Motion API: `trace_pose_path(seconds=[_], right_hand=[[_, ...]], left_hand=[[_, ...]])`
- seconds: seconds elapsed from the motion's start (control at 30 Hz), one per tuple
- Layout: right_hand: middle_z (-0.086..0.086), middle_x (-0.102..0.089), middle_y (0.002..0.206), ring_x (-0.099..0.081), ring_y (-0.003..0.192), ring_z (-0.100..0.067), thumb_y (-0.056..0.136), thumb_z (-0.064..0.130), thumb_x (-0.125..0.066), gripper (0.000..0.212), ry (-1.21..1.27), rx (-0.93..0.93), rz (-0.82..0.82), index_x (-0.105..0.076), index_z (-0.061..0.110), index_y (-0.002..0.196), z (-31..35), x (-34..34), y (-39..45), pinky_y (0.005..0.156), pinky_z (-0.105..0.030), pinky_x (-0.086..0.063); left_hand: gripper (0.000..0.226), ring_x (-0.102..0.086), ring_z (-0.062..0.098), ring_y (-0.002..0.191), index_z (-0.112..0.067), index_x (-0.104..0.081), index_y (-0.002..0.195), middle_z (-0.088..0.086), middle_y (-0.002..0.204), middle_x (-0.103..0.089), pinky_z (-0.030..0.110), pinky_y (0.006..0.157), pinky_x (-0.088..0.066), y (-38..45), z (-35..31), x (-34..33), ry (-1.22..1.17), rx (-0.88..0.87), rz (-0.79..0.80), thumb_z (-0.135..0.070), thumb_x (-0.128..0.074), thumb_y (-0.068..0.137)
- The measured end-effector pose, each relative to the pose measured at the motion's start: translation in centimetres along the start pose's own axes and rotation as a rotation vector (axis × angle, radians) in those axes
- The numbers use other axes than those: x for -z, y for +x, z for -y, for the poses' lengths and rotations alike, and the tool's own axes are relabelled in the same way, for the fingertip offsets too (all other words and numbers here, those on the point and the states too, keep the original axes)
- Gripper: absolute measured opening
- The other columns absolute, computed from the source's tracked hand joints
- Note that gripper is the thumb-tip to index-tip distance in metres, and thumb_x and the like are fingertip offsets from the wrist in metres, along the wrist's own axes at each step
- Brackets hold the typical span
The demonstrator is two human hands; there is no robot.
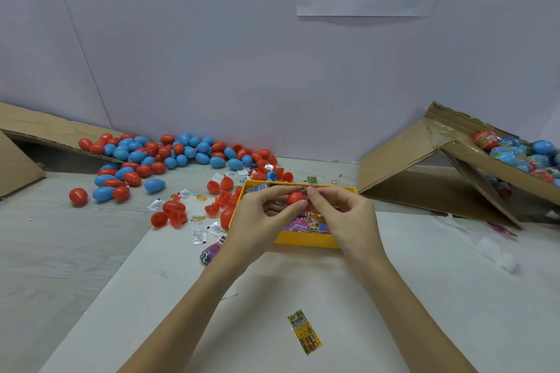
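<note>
My left hand (pixel 260 218) grips a small red plastic egg (pixel 295 198) between thumb and fingers, above a yellow tray (pixel 303 240). My right hand (pixel 342 215) meets it from the right, its fingertips pinching a small pink and yellow piece (pixel 309 190) at the egg's top. The tray holds several colourful printed packets (pixel 303 225), partly hidden by both hands.
A heap of red and blue eggs (pixel 169 154) spreads at the back left by a cardboard flap (pixel 36 130). Loose red egg halves (pixel 169 215) and white sachets (pixel 200 236) lie left of the tray. A tilted carton (pixel 454 166) of wrapped eggs stands right. A yellow packet (pixel 304 331) lies near me.
</note>
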State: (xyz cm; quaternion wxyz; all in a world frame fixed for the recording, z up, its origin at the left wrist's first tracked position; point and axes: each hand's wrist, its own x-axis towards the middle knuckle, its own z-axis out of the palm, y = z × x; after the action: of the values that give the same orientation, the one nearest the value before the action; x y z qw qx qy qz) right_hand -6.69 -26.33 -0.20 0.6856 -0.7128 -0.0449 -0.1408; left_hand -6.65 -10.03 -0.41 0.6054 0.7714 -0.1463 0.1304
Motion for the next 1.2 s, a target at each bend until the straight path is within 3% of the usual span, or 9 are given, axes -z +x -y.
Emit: trace_pose_path(seconds=[0.17,0.27,0.47,0.6,0.77,0.97,1.2], right_hand=[[0.009,-0.078,0.085,-0.074,0.087,-0.009,0.089,0.032,-0.077,0.014,-0.049,0.01,0.0,-0.078,0.021,0.097,0.0,-0.5,-0.3,0.079,-0.03,-0.063],[0.004,-0.078,0.09,-0.075,0.089,-0.013,0.088,0.034,-0.077,0.02,0.005,-0.035,0.008,-0.077,0.019,0.101,0.2,-0.5,-0.3,0.081,-0.032,-0.063],[0.004,-0.079,0.095,-0.075,0.095,-0.012,0.093,0.026,-0.074,0.016,0.072,-0.068,0.058,-0.077,0.019,0.106,0.7,-0.1,-0.1,0.081,-0.03,-0.063],[0.004,-0.079,0.093,-0.076,0.093,-0.013,0.09,0.025,-0.076,0.015,0.11,-0.113,0.071,-0.076,0.02,0.103,0.6,-0.3,-0.4,0.081,-0.029,-0.063],[-0.004,-0.08,0.099,-0.076,0.096,-0.016,0.087,0.023,-0.077,0.023,0.367,-0.268,0.106,-0.076,0.015,0.108,1.1,-0.3,-0.3,0.077,-0.025,-0.061],[-0.006,-0.08,0.1,-0.076,0.098,-0.019,0.083,0.024,-0.08,0.028,0.354,-0.244,0.096,-0.077,0.011,0.108,1.1,-0.2,-0.1,0.074,-0.023,-0.058],[0.0,-0.079,0.093,-0.076,0.091,-0.015,0.084,0.026,-0.081,0.025,0.206,-0.155,0.076,-0.076,0.018,0.106,1.0,-0.5,-0.5,0.072,-0.023,-0.06]], left_hand=[[0.029,-0.073,0.005,0.088,-0.043,-0.07,0.111,-0.02,0.095,-0.076,0.018,0.073,-0.059,0.0,0.2,0.1,0.01,-0.022,-0.005,-0.033,-0.078,0.085],[0.036,-0.075,0.011,0.09,-0.027,-0.071,0.121,-0.007,0.097,-0.078,0.029,0.079,-0.063,0.0,0.3,0.1,0.006,-0.033,-0.047,-0.03,-0.079,0.087],[0.028,-0.075,0.015,0.091,-0.024,-0.074,0.116,-0.005,0.097,-0.077,0.038,0.082,-0.063,-0.1,0.1,-0.1,0.01,-0.11,-0.15,-0.03,-0.078,0.088],[0.042,-0.073,0.011,0.098,-0.019,-0.069,0.131,-0.005,0.11,-0.074,0.032,0.087,-0.061,-0.4,-0.1,-0.4,0.064,-0.184,-0.122,-0.024,-0.076,0.09],[0.066,-0.069,0.006,0.107,-0.018,-0.051,0.148,-0.003,0.121,-0.062,0.02,0.095,-0.055,-0.4,-0.8,0.1,0.199,-0.235,0.006,-0.027,-0.073,0.088],[0.055,-0.056,-0.003,0.11,-0.013,-0.039,0.154,-0.005,0.119,-0.053,0.01,0.091,-0.049,-0.8,-1.0,0.0,0.224,-0.243,0.052,-0.011,-0.056,0.102],[0.052,-0.065,0.005,0.106,-0.013,-0.054,0.145,0.002,0.119,-0.063,0.017,0.09,-0.055,-0.4,-0.8,0.1,0.157,-0.216,-0.053,-0.009,-0.068,0.096]])
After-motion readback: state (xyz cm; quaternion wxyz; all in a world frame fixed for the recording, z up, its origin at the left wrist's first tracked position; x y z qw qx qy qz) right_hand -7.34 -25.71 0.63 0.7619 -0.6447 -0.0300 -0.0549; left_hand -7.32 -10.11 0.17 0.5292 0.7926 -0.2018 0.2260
